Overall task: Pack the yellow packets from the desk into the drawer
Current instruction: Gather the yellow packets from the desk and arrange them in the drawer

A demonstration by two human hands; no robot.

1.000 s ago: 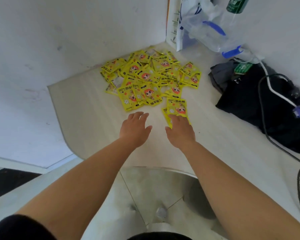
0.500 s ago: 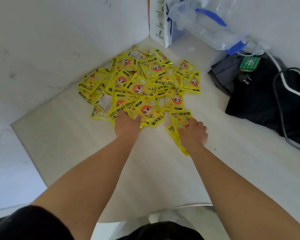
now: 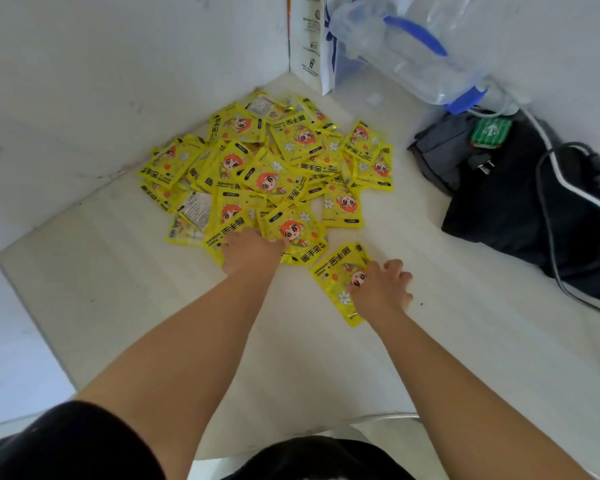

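I judge the yellow packets [image 3: 274, 174] light, slick and floppy, best pinched by an edge; my left hand [image 3: 252, 252] presses flat on the pile's near edge, my right hand [image 3: 381, 289] curls over a stray packet [image 3: 340, 271] on the tabletop [image 3: 118, 289], its grip unclear.

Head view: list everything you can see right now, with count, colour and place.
yellow packets: dozens in a loose pile, exact count unclear, yellow, far left of desk by wall
desk: one, pale
water jug: one, clear with blue handle, far corner
paper bag: one, white, against wall
black bag: one, right side
cables: black and white, over the bag
drawer: not in view
left hand: on the pile's near edge
right hand: on a separate packet
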